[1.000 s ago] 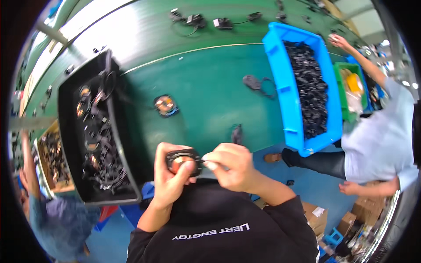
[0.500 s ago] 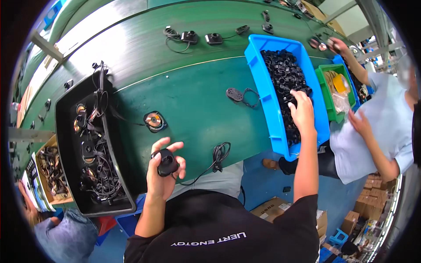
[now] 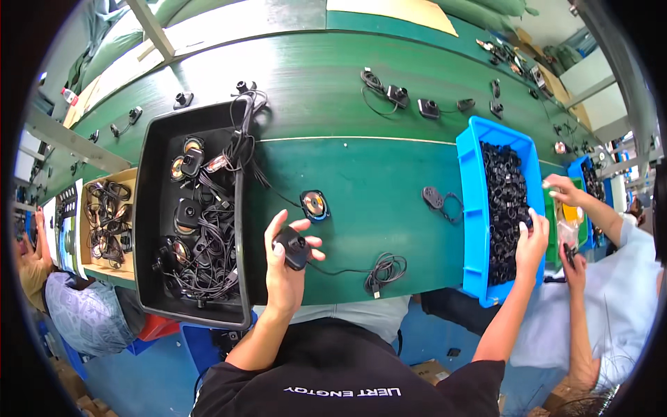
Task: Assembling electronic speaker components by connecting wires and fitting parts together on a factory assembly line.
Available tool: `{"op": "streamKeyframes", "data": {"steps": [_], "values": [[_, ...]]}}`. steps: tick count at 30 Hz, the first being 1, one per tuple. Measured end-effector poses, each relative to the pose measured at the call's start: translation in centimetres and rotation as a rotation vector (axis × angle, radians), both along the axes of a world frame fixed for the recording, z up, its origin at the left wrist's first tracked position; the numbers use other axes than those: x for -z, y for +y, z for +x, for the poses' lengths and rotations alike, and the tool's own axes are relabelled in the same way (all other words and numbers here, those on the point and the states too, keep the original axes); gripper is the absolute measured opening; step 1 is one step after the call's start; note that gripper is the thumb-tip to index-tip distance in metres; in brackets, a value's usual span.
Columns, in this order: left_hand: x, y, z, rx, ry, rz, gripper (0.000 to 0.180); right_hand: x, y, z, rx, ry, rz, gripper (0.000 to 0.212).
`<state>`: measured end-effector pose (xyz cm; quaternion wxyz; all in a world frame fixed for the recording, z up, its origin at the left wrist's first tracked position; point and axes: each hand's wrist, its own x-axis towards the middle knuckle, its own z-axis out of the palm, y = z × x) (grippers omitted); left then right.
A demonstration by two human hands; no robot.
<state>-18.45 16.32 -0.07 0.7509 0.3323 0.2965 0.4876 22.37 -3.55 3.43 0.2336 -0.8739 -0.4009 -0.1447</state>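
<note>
Holding one black puck (image 3: 294, 249) with left hand (image 3: 283, 267) fingers clamped on it, right hand (image 3: 530, 240) digging in blue bin (image 3: 472, 208), fingers' state unclear; black tray (image 3: 149, 208) at left part-filled.

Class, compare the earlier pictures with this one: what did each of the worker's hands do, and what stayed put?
The right hand let go of the small black device and moved right into the blue bin. The left hand kept holding the device, its cable now trailing on the table. The black tray stayed put.

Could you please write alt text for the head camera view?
Seen from above, a person's left hand holds a small black corded device over a green table, while their right hand reaches into a blue bin of black parts. A black tray of cabled units sits at left.
</note>
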Motion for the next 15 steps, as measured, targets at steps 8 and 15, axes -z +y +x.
{"op": "streamKeyframes", "data": {"steps": [8, 15], "values": [[0.2, -1.9, 1.9, 0.393, 0.048, 0.039, 0.058, -2.6, 9.9, -24.2, -0.761, 0.859, 0.176, 0.034], [-0.4, -2.3, 1.1, 0.384, 0.094, 0.057, 0.063, -1.0, 11.4, -25.7, -0.8, 0.743, 0.154, 0.035]]}}
